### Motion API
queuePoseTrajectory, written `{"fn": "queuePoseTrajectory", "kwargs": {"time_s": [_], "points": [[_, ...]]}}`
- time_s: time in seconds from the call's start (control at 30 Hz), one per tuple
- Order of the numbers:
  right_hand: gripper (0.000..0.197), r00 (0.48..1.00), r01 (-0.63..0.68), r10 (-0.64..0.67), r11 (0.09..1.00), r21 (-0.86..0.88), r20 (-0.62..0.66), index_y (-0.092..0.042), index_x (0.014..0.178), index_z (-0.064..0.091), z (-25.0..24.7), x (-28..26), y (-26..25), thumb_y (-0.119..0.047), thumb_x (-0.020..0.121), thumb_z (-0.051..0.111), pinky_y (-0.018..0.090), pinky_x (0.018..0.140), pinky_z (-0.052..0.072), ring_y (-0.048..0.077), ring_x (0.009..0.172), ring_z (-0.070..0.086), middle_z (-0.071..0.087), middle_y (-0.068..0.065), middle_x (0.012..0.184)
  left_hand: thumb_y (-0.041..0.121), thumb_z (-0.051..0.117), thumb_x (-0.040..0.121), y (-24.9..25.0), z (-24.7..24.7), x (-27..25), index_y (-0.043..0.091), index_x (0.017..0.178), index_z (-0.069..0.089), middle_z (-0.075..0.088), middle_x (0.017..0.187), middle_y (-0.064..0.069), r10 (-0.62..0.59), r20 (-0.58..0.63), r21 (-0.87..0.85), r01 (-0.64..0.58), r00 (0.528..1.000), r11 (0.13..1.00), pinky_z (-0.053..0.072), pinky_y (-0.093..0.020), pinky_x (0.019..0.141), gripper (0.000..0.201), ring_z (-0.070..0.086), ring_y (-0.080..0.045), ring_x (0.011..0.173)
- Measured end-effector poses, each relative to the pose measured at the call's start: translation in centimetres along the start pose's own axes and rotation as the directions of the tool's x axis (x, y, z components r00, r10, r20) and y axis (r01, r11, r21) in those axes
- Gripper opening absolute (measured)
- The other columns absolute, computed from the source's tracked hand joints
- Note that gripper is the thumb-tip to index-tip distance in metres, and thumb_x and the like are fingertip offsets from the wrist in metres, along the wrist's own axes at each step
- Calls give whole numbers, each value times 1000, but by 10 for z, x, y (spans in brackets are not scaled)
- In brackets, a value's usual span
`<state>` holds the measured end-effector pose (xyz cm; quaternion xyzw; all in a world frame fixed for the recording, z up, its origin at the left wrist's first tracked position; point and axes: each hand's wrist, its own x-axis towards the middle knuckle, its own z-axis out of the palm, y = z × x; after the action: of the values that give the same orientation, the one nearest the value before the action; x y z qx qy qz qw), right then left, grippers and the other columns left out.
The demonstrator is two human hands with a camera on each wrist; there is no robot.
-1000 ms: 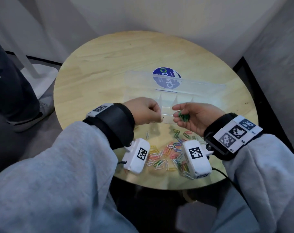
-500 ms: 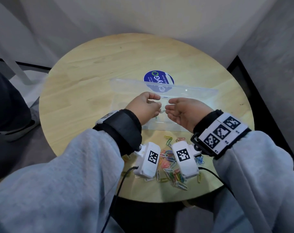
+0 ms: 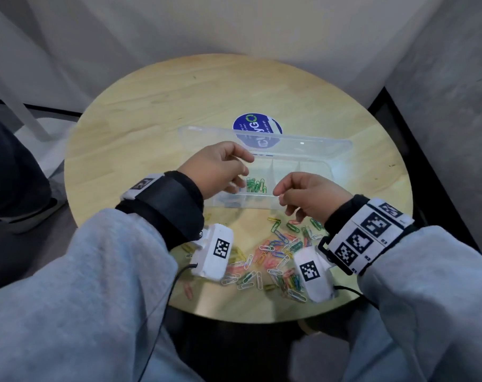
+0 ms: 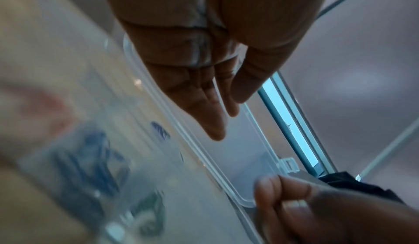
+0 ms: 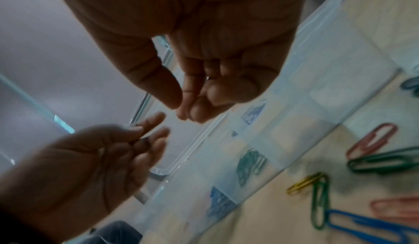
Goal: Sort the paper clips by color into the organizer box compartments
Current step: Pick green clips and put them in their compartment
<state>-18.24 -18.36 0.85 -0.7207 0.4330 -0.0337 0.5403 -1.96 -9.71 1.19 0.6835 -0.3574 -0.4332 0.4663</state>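
Observation:
A clear organizer box (image 3: 311,172) stands mid-table with its lid (image 3: 289,144) open at the back. Green clips (image 3: 255,185) lie in one compartment, also in the right wrist view (image 5: 249,163); blue clips (image 5: 218,202) fill the one beside it. My left hand (image 3: 220,169) hovers over the box's left end, fingers (image 4: 213,122) loosely straight, holding nothing. My right hand (image 3: 306,194) hangs at the front wall, fingers (image 5: 199,111) curled with the thumb tip against them; I see nothing between them. Mixed loose clips (image 3: 275,257) lie nearer me.
The round wooden table (image 3: 151,119) carries a blue sticker (image 3: 257,125) behind the lid. Grey walls close in behind and to the right. A person's dark leg and shoe (image 3: 13,194) are at the left, off the table.
One second ago my right palm held green clips with the left hand close by. Now green clips lie in the compartment, and both hands have drawn apart.

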Motion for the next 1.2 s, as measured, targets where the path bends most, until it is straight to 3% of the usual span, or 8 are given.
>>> {"fn": "queuePoseTrajectory", "kwargs": {"time_s": [0.13,0.3,0.43,0.53,0.73,0.9,1.0,1.2], "points": [[23,994,10,14,976,-218,110,-20,71,55,15,-3,1,-1,84,57,23,47,37,11,53,50,49,-5,58,7,47,87,-9,-16,-15,21,78,58,53,66,3,-57,2,331,53,998,942,36,-12,40,20,52,-9,47],[9,987,20,75,815,-579,140,-21,80,59,33,-3,7,-12,81,61,19,55,40,6,60,48,55,-8,69,13,47,85,-25,-15,-33,11,82,62,55,72,-2,-172,34,586,120,984,801,60,-40,74,15,66,-31,75],[17,967,-19,201,670,-743,157,-24,87,57,41,-5,14,-13,76,64,21,58,41,5,65,48,52,-13,71,18,49,84,-24,-7,-36,20,70,54,55,65,3,-167,90,744,46,982,667,47,-24,66,15,57,-17,61],[19,963,3,208,619,-786,168,-24,87,53,44,-5,16,-12,77,64,21,58,41,13,75,52,50,-13,72,14,48,85,-29,1,-34,22,92,62,56,79,6,-155,130,817,-17,979,576,38,-23,59,18,51,-13,72],[23,968,72,165,546,-835,191,-25,68,43,50,-3,18,-9,80,54,26,67,44,16,78,51,55,-5,84,11,48,87,-45,17,-23,18,116,58,61,117,-5,-172,99,916,-22,980,401,41,-28,75,32,58,-24,106],[22,965,84,155,580,-810,211,-22,65,45,45,-2,23,-9,79,55,27,68,47,16,75,52,56,-3,80,6,49,86,-47,21,-16,19,106,57,61,104,-5,-187,130,932,-55,974,359,37,-28,68,26,55,-25,90],[22,963,43,163,695,-718,214,-20,63,49,39,-5,21,-6,77,60,26,61,47,12,63,50,54,-5,67,8,50,85,-48,21,-13,25,94,55,55,93,1,-213,135,942,-58,968,331,35,-27,64,20,51,-22,83],[25,946,-133,177,976,-171,272,-12,78,49,37,-4,28,12,82,44,41,66,48,30,67,52,55,15,64,22,54,91,-45,20,-13,16,106,60,64,109,-5,-261,156,967,-94,953,236,34,-23,61,17,58,-24,96]]}}
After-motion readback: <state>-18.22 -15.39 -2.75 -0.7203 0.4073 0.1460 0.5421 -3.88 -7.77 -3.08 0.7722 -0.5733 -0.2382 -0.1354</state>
